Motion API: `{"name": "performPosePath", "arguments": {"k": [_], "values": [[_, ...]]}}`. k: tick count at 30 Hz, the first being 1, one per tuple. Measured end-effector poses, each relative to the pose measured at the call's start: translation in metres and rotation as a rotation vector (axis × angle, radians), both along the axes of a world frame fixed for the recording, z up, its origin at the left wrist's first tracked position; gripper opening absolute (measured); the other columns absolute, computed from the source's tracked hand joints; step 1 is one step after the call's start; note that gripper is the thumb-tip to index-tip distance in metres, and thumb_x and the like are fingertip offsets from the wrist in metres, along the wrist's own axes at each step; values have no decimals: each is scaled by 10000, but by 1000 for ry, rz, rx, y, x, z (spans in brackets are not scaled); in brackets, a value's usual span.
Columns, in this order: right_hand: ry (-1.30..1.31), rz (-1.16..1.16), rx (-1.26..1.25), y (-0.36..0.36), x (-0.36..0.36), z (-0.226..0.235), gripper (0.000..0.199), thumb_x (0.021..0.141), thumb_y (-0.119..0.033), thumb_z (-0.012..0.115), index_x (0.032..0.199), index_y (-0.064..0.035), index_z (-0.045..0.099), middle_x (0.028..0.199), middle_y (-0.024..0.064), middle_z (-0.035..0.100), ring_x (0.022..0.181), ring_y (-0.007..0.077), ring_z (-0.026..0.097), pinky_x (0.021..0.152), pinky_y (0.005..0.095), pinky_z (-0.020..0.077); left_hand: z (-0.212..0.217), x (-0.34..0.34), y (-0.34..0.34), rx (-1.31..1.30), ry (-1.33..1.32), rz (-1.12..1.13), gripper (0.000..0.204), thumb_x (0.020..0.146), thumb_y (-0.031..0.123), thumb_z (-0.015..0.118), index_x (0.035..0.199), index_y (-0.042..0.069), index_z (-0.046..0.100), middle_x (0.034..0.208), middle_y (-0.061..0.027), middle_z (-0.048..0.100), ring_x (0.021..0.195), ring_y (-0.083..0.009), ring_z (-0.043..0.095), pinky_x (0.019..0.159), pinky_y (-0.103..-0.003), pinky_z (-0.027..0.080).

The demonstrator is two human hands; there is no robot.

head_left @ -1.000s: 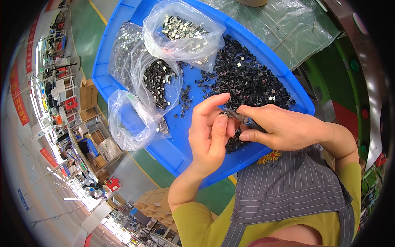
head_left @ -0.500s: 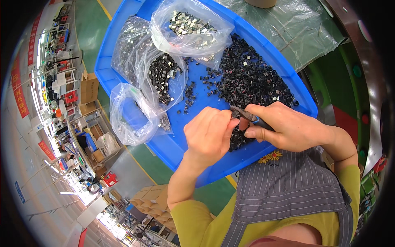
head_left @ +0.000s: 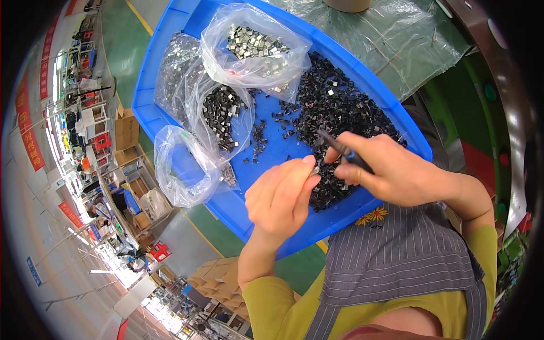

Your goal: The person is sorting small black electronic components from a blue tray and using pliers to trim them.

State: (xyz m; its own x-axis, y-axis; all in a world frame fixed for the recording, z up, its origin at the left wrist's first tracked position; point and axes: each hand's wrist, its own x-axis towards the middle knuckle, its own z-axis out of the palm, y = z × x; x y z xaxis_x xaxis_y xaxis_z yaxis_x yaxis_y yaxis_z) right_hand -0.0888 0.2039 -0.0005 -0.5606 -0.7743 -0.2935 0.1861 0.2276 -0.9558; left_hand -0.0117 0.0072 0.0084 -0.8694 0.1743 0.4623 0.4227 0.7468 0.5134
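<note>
Pinched between the thumb and fingers of my left hand [head_left: 277,195] is a small metallic piece [head_left: 315,170], mostly hidden by the fingertips. My right hand [head_left: 396,170] is closed around a pair of pliers [head_left: 335,144] with dark jaws and blue-and-black handles. The jaws point up and left, apart from the left hand. Both hands are over a blue plastic tray [head_left: 266,118]. Beneath and beyond the pliers spreads a heap of small black parts [head_left: 354,105].
On the tray's left side, a clear bag [head_left: 255,54] holds silvery squares, another bag [head_left: 224,116] has black and silver pieces, and an open bag [head_left: 187,170] lies nearer. Plastic sheeting [head_left: 385,45] covers the surface beyond. Cardboard boxes [head_left: 218,280] stand lower left.
My hands have drawn apart. The left moved slightly left and down with its piece, and the pliers have come away from it, their jaws swinging upward.
</note>
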Motion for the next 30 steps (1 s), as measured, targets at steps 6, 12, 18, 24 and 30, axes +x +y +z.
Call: {"name": "performPosePath", "arguments": {"k": [6, 12, 18, 24, 30], "values": [[210, 64, -128, -3, 7, -11, 237, 922, -164, 567, 1057, 23, 514, 816, 218, 615, 810, 436, 588, 681, 469, 443, -10, 1, 2, 48, 21, -42, 367, 738, -28, 762, 1032, 19, 547, 899, -162, 675, 692, -252, 686, 549, -297, 553], [74, 32, -88, -1, 4, -5, 235, 909, -154, 589, 1069, 8, 527, 912, 214, 610, 843, 409, 597, 690, 456, 456, -8, 2, 0, 54, 11, -52, 373, 722, -36, 767, 1029, 16, 561, 908, -163, 675, 701, -250, 687, 553, -302, 563], [597, -303, -98, -1, 12, -10, 319, 748, -8, 717, 1012, -3, 538, 866, 131, 601, 798, 324, 607, 684, 398, 489, -6, 0, 2, 53, 27, -64, 371, 715, -39, 769, 1022, 7, 566, 918, -160, 674, 702, -251, 686, 542, -303, 558], [722, -263, -33, 0, 22, -10, 444, 684, 14, 725, 1081, -16, 528, 957, 133, 587, 907, 332, 582, 767, 405, 475, -10, -6, -2, 22, 110, -48, 339, 743, -62, 743, 1025, 6, 568, 905, -151, 673, 650, -205, 670, 536, -266, 529], [633, -152, 18, 5, 20, -15, 412, 741, 5, 682, 1115, -12, 509, 1008, 160, 568, 970, 356, 558, 798, 424, 466, 21, -72, -20, 368, -280, 352, 160, 909, 2, 555, 1068, -10, 564, 880, -108, 678, 634, -107, 644, 534, -225, 477]]}}
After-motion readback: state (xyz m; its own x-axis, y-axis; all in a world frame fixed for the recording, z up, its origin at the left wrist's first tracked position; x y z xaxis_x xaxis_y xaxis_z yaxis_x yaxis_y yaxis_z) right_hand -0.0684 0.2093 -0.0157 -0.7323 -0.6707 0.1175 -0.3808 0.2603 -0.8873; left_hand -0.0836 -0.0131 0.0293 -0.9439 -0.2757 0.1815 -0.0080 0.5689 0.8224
